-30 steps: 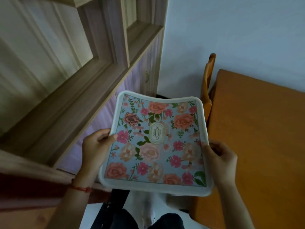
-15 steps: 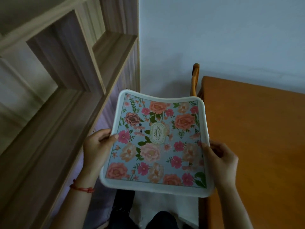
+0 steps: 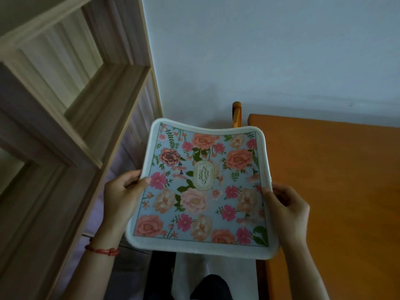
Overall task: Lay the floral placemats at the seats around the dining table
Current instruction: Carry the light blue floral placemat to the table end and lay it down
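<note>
A floral placemat [image 3: 205, 187] with a pale blue field, pink and orange flowers and a white border hangs flat in the air in front of me. My left hand [image 3: 123, 191] pinches its left edge, thumb on top. My right hand [image 3: 285, 204] grips its right edge the same way. The mat sags a little in the middle at its far edge. The orange wooden dining table [image 3: 337, 191] lies to the right, and the mat's right edge overlaps the table's left side.
A light wooden shelving unit [image 3: 71, 131] fills the left. The top of an orange chair back [image 3: 237, 114] stands beyond the mat against the pale wall [image 3: 259, 50]. White floor and my dark trousers show below.
The view has swung to the right and slightly up: the shelf has slid left and more of the table and wall shows. Both hands keep the same hold on the mat.
</note>
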